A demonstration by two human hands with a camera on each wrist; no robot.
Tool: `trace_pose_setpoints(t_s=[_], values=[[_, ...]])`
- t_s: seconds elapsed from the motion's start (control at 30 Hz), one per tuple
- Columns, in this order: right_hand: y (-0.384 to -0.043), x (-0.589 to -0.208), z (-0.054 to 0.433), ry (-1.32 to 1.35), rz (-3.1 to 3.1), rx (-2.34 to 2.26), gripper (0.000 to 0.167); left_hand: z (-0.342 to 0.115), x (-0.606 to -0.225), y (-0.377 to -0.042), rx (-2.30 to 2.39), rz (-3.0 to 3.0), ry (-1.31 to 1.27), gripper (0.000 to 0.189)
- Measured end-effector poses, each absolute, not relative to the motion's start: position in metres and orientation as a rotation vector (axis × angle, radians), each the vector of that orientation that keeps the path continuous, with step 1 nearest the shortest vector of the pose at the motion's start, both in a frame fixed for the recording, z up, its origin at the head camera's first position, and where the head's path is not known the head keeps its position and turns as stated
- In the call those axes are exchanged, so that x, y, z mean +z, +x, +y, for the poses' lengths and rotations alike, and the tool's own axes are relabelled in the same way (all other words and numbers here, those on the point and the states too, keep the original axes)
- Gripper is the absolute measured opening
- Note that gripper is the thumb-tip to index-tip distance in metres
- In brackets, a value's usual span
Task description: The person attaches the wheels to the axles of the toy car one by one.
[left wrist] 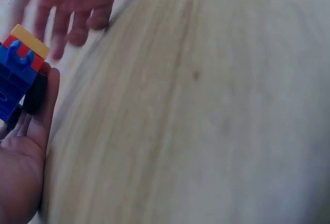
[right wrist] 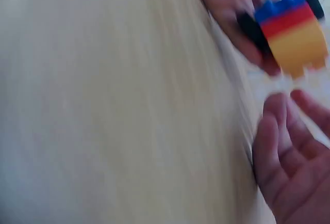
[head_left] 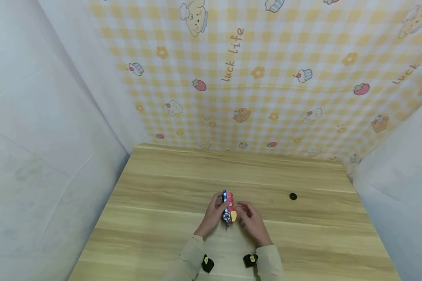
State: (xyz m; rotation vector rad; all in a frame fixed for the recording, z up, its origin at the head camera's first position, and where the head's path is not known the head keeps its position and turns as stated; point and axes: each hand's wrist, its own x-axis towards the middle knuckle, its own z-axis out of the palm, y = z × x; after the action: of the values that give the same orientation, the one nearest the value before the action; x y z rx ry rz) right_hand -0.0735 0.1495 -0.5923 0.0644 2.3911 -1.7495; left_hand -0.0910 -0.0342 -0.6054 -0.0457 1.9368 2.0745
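Observation:
My left hand (head_left: 212, 215) grips a toy block car (head_left: 231, 205) at the middle of the table, thumb across its top. The car has a blue base, a row of red blocks and one orange-yellow block at the near end. Black wheels show along its sides in both wrist views. Just right of the car, my right hand (head_left: 252, 224) is apart from it, fingers loosely bent and holding nothing. In the right wrist view, the right fingertips (right wrist: 276, 105) point toward the orange-yellow block (right wrist: 299, 46). The left palm and fingers hide part of the car.
A small black ring (head_left: 293, 196), like a loose tyre, lies on the wooden table (head_left: 154, 230) to the right of the hands. Behind the table hangs a yellow checked cloth (head_left: 218, 97). Pale sheets (head_left: 56, 136) stand at the left and right sides.

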Motion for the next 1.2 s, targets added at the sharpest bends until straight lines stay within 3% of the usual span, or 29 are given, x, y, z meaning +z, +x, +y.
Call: trace_pose_setpoints(t_s=[0.23, 0.53, 0.67, 0.87, 1.2], values=[[-0.094, -0.576, 0.206, 0.339, 2.855, -1.429, 0.032, -0.037, -0.604, -0.089, 2.051, 1.967, -0.039, 0.057], [-0.11, -0.563, 0.261, 0.438, 2.879, -1.041, 0.071, -0.037, -0.605, -0.09, 2.043, 1.933, -0.059, 0.06], [-0.114, -0.562, 0.265, 0.391, 2.84, -0.966, 0.078, -0.036, -0.605, -0.09, 2.055, 1.916, -0.047, 0.058], [-0.12, -0.565, 0.263, 0.334, 2.804, -0.874, 0.071, -0.036, -0.606, -0.09, 2.043, 1.939, -0.027, 0.056], [-0.134, -0.567, 0.256, 0.28, 2.838, -0.816, 0.041, -0.038, -0.606, -0.095, 2.041, 1.937, -0.018, 0.055]])
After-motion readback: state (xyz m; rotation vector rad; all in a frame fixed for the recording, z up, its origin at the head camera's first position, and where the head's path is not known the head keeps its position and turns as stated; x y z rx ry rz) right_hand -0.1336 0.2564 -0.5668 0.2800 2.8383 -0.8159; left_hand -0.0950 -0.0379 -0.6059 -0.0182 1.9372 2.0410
